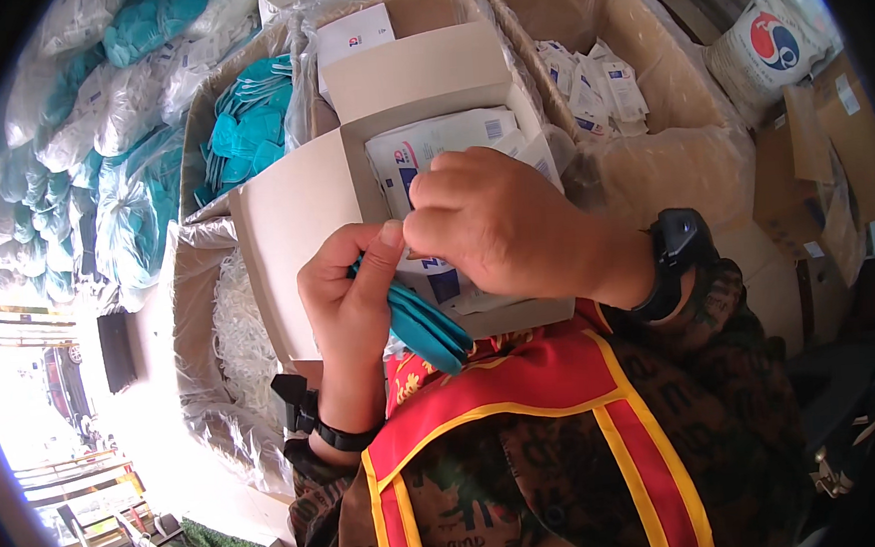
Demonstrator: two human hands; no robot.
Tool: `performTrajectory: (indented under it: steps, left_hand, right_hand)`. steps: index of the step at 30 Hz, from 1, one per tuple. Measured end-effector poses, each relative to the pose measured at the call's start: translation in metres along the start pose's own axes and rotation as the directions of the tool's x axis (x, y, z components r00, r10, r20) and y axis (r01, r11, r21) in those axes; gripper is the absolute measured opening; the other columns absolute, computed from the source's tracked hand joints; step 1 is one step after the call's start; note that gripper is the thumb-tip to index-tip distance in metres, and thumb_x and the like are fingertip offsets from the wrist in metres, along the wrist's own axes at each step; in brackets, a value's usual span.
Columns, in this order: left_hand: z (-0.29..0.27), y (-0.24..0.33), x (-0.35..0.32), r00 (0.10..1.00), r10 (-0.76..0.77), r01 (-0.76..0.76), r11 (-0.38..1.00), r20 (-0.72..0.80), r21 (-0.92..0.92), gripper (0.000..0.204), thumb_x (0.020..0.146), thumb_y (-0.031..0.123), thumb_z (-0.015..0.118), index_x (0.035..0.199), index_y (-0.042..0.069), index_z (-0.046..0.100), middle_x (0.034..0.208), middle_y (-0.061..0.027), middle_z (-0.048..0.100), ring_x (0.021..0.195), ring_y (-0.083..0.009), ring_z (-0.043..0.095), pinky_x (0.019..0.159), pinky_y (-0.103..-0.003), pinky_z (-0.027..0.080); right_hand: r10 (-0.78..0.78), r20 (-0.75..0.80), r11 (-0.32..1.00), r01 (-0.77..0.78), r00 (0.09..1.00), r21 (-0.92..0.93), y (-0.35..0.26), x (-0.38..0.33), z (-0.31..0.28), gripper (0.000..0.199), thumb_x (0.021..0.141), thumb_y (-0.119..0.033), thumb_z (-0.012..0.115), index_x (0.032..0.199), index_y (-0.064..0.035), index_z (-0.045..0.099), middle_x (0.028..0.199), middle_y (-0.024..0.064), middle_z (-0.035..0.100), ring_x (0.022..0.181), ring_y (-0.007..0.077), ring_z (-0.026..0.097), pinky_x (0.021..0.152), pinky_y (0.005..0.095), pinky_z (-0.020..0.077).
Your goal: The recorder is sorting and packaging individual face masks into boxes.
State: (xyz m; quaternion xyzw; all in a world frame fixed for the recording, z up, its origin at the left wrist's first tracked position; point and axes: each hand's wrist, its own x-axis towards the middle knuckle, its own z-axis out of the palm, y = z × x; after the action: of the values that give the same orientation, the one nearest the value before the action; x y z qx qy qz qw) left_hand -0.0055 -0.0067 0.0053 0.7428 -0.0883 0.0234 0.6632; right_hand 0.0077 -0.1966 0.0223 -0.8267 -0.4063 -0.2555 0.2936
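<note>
You've got two hands in the shot, left hand (344, 299) and right hand (490, 225), and both sit over one small open white carton (352, 178). One folded teal item (426, 329) is in your left fingers. Inside the carton you can make out maybe two or three flat white sachets (444, 138), hard to count since your right hand covers most of them. Behind it you've got three big lined cardboard boxes (651, 160): one with a heap of teal packets (248, 130), one with white sachets, one behind the carton. One wristwatch (678, 244), one dark wristband (342, 438), one printed sack (764, 48) at top right.
</note>
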Motion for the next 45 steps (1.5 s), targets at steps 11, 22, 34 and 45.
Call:
performTrajectory:
  steps: [11, 22, 34, 45]
  left_hand:
    - [-0.004, -0.028, 0.033, 0.980, -0.183, 0.155, 0.948, -0.079, -0.279, 0.022, 0.092, 0.017, 0.067, 0.077, 0.000, 0.067, 0.067, 0.0010, 0.061, 0.058, -0.0044, 0.049, 0.053, -0.020, 0.038]
    - [-0.019, 0.016, 0.016, 0.928, 0.243, -0.297, 0.940, 0.283, 0.166, 0.011, 0.089, 0.006, 0.067, 0.093, -0.003, 0.071, 0.079, -0.0066, 0.070, 0.073, -0.0117, 0.063, 0.065, -0.025, 0.048]
    - [-0.004, 0.002, 0.003, 0.992, 0.109, -0.116, 0.987, 0.068, 0.111, 0.010, 0.092, 0.009, 0.065, 0.088, 0.000, 0.069, 0.074, -0.0006, 0.064, 0.065, -0.0088, 0.058, 0.057, -0.023, 0.044]
    - [-0.034, -0.045, 0.055, 0.956, -0.278, 0.211, 0.873, -0.092, -0.439, 0.020, 0.095, 0.017, 0.063, 0.082, 0.003, 0.064, 0.069, 0.0005, 0.061, 0.058, -0.0060, 0.053, 0.054, -0.020, 0.042]
  right_hand:
    - [-0.286, 0.122, 0.955, 0.273, 0.950, 0.114, -0.063, -0.021, -0.020, 0.009, 0.072, -0.017, 0.062, 0.079, -0.0111, 0.058, 0.082, 0.0010, 0.053, 0.081, 0.0177, 0.053, 0.068, 0.0327, 0.0436]
    - [0.028, 0.006, 0.983, -0.028, 1.000, 0.182, -0.003, 0.001, -0.029, 0.011, 0.079, -0.009, 0.069, 0.087, -0.0043, 0.061, 0.083, 0.0091, 0.053, 0.081, 0.0274, 0.057, 0.071, 0.0364, 0.0484]
    - [-0.042, 0.003, 0.999, 0.043, 0.999, -0.017, -0.006, 0.004, -0.008, 0.009, 0.074, -0.011, 0.065, 0.077, -0.0066, 0.059, 0.084, 0.0057, 0.052, 0.083, 0.0238, 0.055, 0.075, 0.0362, 0.0459]
    - [-0.150, -0.007, 0.906, 0.140, 0.989, 0.399, -0.065, -0.014, -0.039, 0.013, 0.073, -0.012, 0.063, 0.083, -0.0044, 0.058, 0.091, 0.0093, 0.055, 0.085, 0.0252, 0.057, 0.075, 0.0370, 0.0483]
